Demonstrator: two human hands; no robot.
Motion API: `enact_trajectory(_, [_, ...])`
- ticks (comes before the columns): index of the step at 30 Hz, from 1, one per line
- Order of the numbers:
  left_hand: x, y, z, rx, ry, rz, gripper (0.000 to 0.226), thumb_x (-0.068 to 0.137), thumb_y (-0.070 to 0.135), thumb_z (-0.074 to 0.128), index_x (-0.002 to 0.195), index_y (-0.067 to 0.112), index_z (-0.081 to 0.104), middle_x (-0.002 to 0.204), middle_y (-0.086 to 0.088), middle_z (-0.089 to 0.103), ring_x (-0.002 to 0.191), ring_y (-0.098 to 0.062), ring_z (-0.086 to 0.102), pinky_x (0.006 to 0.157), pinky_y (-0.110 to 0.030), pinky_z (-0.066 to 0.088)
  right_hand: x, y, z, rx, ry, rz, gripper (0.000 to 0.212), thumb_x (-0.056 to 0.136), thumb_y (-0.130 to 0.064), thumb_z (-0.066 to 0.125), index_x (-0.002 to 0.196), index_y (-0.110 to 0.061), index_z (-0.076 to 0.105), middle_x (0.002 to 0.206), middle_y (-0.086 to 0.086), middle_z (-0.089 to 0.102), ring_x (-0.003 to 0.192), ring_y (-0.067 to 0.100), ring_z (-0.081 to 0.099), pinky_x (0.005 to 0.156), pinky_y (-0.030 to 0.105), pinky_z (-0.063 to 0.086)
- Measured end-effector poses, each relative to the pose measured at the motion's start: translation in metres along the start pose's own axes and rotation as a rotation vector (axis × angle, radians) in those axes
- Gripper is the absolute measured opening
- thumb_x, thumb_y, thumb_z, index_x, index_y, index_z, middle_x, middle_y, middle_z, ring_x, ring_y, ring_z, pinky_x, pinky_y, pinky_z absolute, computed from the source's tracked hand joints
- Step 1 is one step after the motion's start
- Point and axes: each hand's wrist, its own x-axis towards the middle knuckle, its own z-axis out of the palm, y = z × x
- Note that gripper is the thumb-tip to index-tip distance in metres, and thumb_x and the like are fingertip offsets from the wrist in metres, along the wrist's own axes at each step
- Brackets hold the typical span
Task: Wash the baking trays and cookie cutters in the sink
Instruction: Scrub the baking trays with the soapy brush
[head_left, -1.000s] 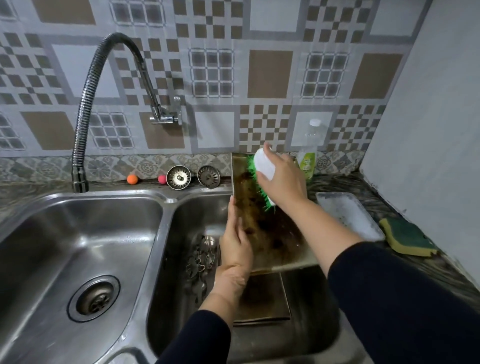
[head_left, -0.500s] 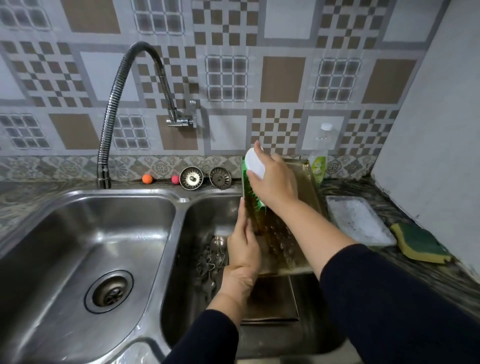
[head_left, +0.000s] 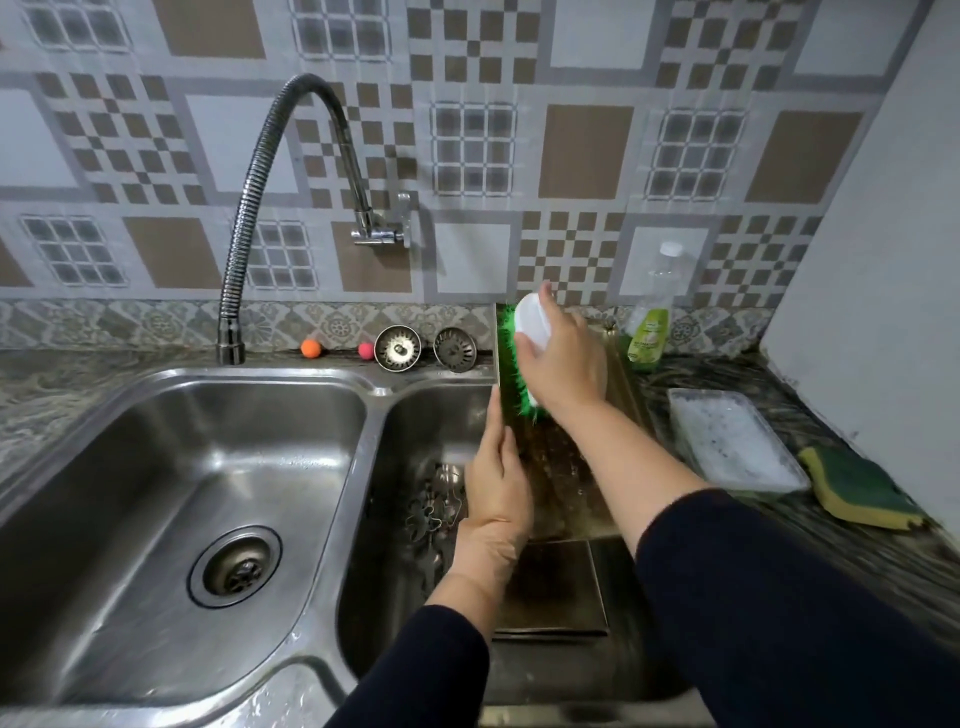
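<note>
A stained rectangular metal baking tray (head_left: 558, 467) stands tilted in the steel sink's right basin (head_left: 415, 415). The left hand (head_left: 496, 488) grips its left edge, seemingly; the right hand (head_left: 563, 358) clasps a white-backed, green-bristled brush (head_left: 522, 353) against it. Metal cookie cutters (head_left: 434, 506) lie left of the tray.

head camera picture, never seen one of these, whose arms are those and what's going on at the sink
The camera sits on a person's head and looks forward and down, so the two arms coming in from the bottom are the wearer's own. No machine is involved, only bare hands.

The left hand steadies the edge of a stained baking tray propped up in the right-hand basin of a steel double sink. The right hand grips a white scrub brush with green bristles, pressed to the top of the tray. Cookie cutters lie in the same basin, beside another tray on its floor.

On the counter to the right are a soap bottle, a clear plastic container and a sponge.
</note>
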Motion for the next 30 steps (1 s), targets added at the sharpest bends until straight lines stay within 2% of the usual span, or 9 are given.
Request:
enact_trajectory(4, [0.010,0.000,-0.010,0.065,0.069,-0.017,0.047,0.102,0.010,0.035,0.145,0.029,0.034,0.133,0.020,0.041,0.121,0.011,0.037,0.094,0.001,0.029,-0.027,0.018,0.002,-0.030,-0.104,-0.052,0.066,0.094,-0.041,0.050,0.150,-0.037,0.017,0.142,0.005,0.043,0.113,0.023,0.055,0.078,0.028,0.048])
enact_trajectory(8, [0.018,-0.007,-0.029,0.282,0.087,-0.114,0.049,0.102,0.022,0.032,0.147,0.041,0.026,0.119,0.006,0.061,0.097,-0.001,0.053,0.087,-0.015,0.035,-0.075,0.047,0.016,0.140,-0.256,-0.031,0.068,0.091,-0.039,0.057,0.149,-0.039,0.021,0.145,-0.001,0.042,0.128,0.023,0.047,0.100,0.037,0.043])
enact_trajectory(11, [0.009,-0.009,-0.030,0.387,0.044,-0.049,0.054,0.101,0.022,0.033,0.145,0.049,0.020,0.104,-0.006,0.069,0.084,-0.013,0.063,0.083,-0.025,0.046,-0.056,0.039,0.009,0.384,-0.305,0.131,0.073,0.090,-0.045,0.057,0.147,-0.049,0.012,0.155,0.001,0.026,0.140,0.025,0.030,0.106,0.041,0.034])
enact_trajectory(14, [-0.003,-0.004,-0.027,0.558,-0.036,0.043,0.060,0.100,0.022,0.034,0.145,0.054,0.010,0.087,-0.002,0.068,0.071,-0.018,0.062,0.066,-0.033,0.050,-0.033,0.014,-0.003,0.381,-0.342,0.163,0.081,0.085,-0.062,0.054,0.144,-0.056,-0.002,0.159,0.002,0.002,0.146,0.029,0.012,0.110,0.048,0.027])
enact_trajectory(18, [-0.020,-0.003,-0.023,0.793,-0.055,0.159,0.061,0.100,0.029,0.031,0.143,0.052,-0.006,0.091,0.002,0.065,0.067,-0.023,0.062,0.056,-0.034,0.046,-0.022,-0.007,-0.003,0.325,-0.283,0.241,0.087,0.083,-0.064,0.054,0.147,-0.051,-0.004,0.154,0.016,0.004,0.133,0.037,0.036,0.094,0.037,0.039])
enact_trajectory(22, [-0.024,-0.008,-0.026,0.958,-0.140,0.225,0.056,0.094,0.037,0.012,0.144,0.044,-0.010,0.104,0.003,0.064,0.062,-0.025,0.063,0.045,-0.028,0.031,-0.025,-0.007,0.013,0.298,-0.138,0.336,0.081,0.086,-0.039,0.059,0.146,-0.051,0.007,0.146,0.018,0.024,0.101,0.032,0.058,0.084,0.033,0.048])
enact_trajectory(24, [-0.023,-0.006,-0.030,0.991,-0.188,0.217,0.055,0.094,0.047,0.007,0.147,0.045,-0.007,0.115,0.004,0.062,0.071,-0.024,0.065,0.049,-0.028,0.036,-0.026,-0.003,0.016,0.337,-0.096,0.375,0.079,0.086,-0.036,0.060,0.147,-0.049,0.012,0.141,0.016,0.033,0.105,0.030,0.057,0.087,0.033,0.046])
enact_trajectory(27, [-0.017,-0.009,-0.037,0.860,-0.250,0.063,0.052,0.098,0.051,0.019,0.148,0.048,0.004,0.136,0.005,0.052,0.106,-0.021,0.061,0.078,-0.035,0.048,-0.024,0.003,0.011,0.415,-0.069,0.308,0.074,0.090,-0.031,0.057,0.148,-0.045,0.014,0.134,0.010,0.039,0.101,0.023,0.054,0.081,0.029,0.043])
enact_trajectory(30, [0.003,-0.018,-0.046,0.665,-0.218,-0.110,0.052,0.098,0.052,0.021,0.148,0.048,0.005,0.150,-0.002,0.035,0.131,-0.024,0.043,0.105,-0.042,0.039,-0.023,0.004,-0.001,0.593,-0.081,0.246,0.072,0.092,-0.024,0.053,0.148,-0.045,0.013,0.111,-0.006,0.049,0.068,0.010,0.055,0.061,0.023,0.045])
